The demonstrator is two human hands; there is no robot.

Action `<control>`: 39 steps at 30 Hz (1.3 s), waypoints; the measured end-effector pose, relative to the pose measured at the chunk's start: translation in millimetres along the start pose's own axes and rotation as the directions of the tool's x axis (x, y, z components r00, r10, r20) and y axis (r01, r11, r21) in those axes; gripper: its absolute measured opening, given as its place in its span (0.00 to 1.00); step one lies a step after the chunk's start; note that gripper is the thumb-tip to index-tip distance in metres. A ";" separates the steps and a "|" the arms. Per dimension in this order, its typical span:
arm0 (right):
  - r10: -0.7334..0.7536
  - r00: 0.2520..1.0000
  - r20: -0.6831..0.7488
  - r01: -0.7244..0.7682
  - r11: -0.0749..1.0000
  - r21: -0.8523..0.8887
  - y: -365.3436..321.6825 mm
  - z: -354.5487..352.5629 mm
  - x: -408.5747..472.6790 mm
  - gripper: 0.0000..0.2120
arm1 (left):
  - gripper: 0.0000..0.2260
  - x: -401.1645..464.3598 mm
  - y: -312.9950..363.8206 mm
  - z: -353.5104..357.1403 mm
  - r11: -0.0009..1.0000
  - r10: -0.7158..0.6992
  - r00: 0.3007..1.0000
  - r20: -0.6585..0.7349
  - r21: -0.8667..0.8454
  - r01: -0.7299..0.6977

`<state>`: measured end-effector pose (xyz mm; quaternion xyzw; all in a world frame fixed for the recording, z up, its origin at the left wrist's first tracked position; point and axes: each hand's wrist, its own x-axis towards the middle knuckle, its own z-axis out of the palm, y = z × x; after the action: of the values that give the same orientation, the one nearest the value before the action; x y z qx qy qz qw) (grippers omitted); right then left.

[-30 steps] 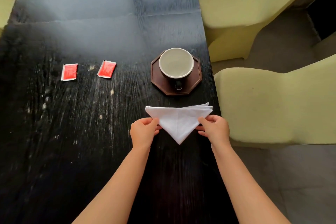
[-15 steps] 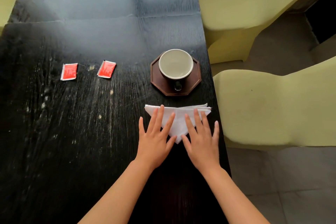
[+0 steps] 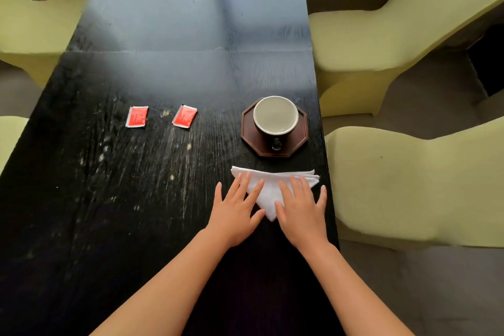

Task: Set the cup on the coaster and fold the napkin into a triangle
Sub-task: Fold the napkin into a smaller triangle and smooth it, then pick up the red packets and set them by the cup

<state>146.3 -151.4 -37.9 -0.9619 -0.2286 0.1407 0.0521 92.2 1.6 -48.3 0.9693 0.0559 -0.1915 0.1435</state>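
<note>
My left hand (image 3: 235,215) lies flat on the left side of the napkin (image 3: 268,194), fingers straight and spread, pressing it against the table (image 3: 136,199) without gripping anything. My right hand (image 3: 301,210) does the same on the right side, fingers straight and slightly fanned, palm down, holding nothing. The napkin is a white triangle, its long edge turned away from me and its point toward me, showing between my two thumbs. It sits near the right edge of the dark wooden table, just on my side of the coaster (image 3: 300,139). The cup (image 3: 275,117) stands upright on that brown eight-sided coaster, its handle pointing toward me. Well off to the left lie two red packets (image 3: 137,116), side by side and a little apart. Pale green chairs (image 3: 409,185) stand along the right of the table
</note>
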 end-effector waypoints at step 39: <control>-0.300 0.952 0.058 0.302 0.893 -0.335 -238.2 1.5 228.0 0.28 | 0.29 89.4 -331.6 -111.4 0.959 0.019 0.994 -0.109 0.285 0.013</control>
<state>239.7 164.2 -56.5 -0.9090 -0.3955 0.0918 -0.0940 159.8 355.7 -69.5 0.9891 0.0341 -0.1432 -0.0005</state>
